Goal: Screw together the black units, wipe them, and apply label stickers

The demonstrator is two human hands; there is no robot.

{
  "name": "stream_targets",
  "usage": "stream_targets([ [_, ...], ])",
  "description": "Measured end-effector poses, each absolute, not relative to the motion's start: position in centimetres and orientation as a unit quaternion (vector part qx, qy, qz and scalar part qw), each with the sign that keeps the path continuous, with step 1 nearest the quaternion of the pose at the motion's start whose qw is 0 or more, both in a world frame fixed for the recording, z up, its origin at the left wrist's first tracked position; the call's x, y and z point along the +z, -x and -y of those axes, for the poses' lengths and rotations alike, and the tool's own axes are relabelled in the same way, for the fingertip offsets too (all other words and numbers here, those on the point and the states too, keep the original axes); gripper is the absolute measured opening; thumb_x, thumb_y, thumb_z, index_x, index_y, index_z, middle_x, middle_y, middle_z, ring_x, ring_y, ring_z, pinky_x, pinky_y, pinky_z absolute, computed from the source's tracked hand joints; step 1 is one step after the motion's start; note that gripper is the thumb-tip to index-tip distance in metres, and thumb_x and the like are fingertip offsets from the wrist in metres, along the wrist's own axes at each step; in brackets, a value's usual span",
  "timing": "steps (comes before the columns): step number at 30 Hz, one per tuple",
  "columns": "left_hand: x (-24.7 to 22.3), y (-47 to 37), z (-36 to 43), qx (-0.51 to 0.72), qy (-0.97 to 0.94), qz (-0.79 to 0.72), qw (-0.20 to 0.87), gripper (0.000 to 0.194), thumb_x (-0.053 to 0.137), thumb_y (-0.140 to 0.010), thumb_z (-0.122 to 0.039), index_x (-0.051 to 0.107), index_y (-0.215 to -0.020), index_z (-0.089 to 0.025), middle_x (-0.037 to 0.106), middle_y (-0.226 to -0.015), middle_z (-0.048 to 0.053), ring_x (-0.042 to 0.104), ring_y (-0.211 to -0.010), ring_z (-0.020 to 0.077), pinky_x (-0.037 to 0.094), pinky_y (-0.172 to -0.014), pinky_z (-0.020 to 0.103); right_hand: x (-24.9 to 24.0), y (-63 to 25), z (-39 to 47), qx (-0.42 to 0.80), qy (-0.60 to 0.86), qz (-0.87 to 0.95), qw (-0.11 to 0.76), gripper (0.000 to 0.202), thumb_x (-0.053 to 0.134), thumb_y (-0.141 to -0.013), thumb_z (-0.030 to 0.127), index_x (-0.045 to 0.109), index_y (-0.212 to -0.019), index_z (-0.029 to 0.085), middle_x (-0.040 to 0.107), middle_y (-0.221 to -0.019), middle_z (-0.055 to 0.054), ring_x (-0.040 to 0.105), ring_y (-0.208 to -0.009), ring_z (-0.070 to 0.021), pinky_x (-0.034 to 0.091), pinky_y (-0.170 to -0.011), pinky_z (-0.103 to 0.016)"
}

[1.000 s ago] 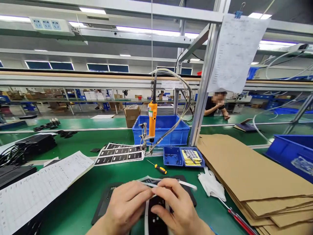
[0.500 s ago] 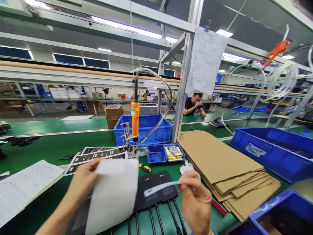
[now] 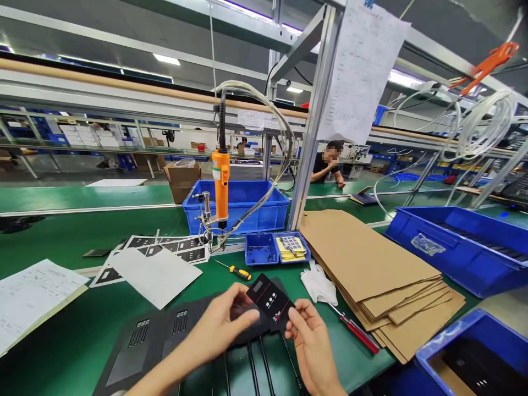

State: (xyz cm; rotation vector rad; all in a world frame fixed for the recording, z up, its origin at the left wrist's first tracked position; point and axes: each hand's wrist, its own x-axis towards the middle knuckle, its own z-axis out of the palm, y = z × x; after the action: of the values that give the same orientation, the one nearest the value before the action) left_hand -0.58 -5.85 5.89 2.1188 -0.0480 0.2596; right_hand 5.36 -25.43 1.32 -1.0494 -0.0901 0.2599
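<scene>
A small black label card (image 3: 270,300) with white dots and red marks is tilted above the dark units. My right hand (image 3: 311,341) pinches its lower right corner. At the card's left edge is my left hand (image 3: 225,316), thumb and fingers curved round that side and closed on it. Beneath both hands lies a row of flat black units (image 3: 132,352) with digit cutouts and slots, black cables (image 3: 252,368) running toward me. A white sheet (image 3: 163,275) lies to the left, over printed black label sheets (image 3: 193,250).
An orange electric screwdriver (image 3: 221,184) hangs before a blue bin (image 3: 264,214). Small blue trays (image 3: 260,250), a yellow screwdriver (image 3: 240,273), a white glove (image 3: 318,282), a red-handled tool (image 3: 361,334) and cardboard sheets (image 3: 371,258) surround the work. A person (image 3: 325,165) sits beyond.
The white sheet has left my left hand and lies on the label sheets. The translucent strip is gone from my right hand. Both hands have come together at the black card. The view has shifted.
</scene>
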Motion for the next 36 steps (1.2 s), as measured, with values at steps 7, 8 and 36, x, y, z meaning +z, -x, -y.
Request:
stream_targets([
  [7, 4.9, -0.2, 7.6, 0.100, -0.850, -0.011, 0.516, 0.027, 0.054, -0.091, -0.044, 0.061, -0.100, -0.020, 0.068, -0.094, 0.004, 0.061, -0.087, 0.0211, 0.049, -0.078, 0.032, 0.6, -6.8, 26.9, 0.104, 0.653, 0.222, 0.716, 0.035, 0.065, -0.083, 0.050, 0.054, -0.077, 0.018, 0.049, -0.071, 0.002, 0.043, -0.058, -0.0095, 0.040, -0.054, -0.022],
  [8, 5.1, -0.2, 7.6, 0.097, -0.861, -0.007, 0.498, 0.024, 0.055, -0.090, -0.042, 0.061, -0.098, -0.021, 0.068, -0.094, 0.003, 0.061, -0.087, 0.0212, 0.048, -0.078, 0.032, 1.1, -7.3, 27.1, 0.083, 0.676, 0.240, 0.692, 0.031, 0.066, -0.082, 0.048, 0.057, -0.082, 0.018, 0.050, -0.075, 0.001, 0.045, -0.062, -0.0107, 0.041, -0.056, -0.023],
  [36, -0.3, -1.9, 7.5, 0.105, -0.966, 0.208, 0.110, 0.029, 0.056, -0.091, -0.020, 0.059, -0.120, -0.015, 0.064, -0.115, 0.015, 0.063, -0.115, 0.0317, 0.056, -0.096, 0.049, -2.1, -16.9, 25.2, 0.282, 0.679, 0.188, 0.652, 0.032, 0.076, -0.075, 0.044, 0.059, -0.080, 0.017, 0.058, -0.069, 0.002, 0.049, -0.063, -0.0099, 0.037, -0.061, -0.023],
])
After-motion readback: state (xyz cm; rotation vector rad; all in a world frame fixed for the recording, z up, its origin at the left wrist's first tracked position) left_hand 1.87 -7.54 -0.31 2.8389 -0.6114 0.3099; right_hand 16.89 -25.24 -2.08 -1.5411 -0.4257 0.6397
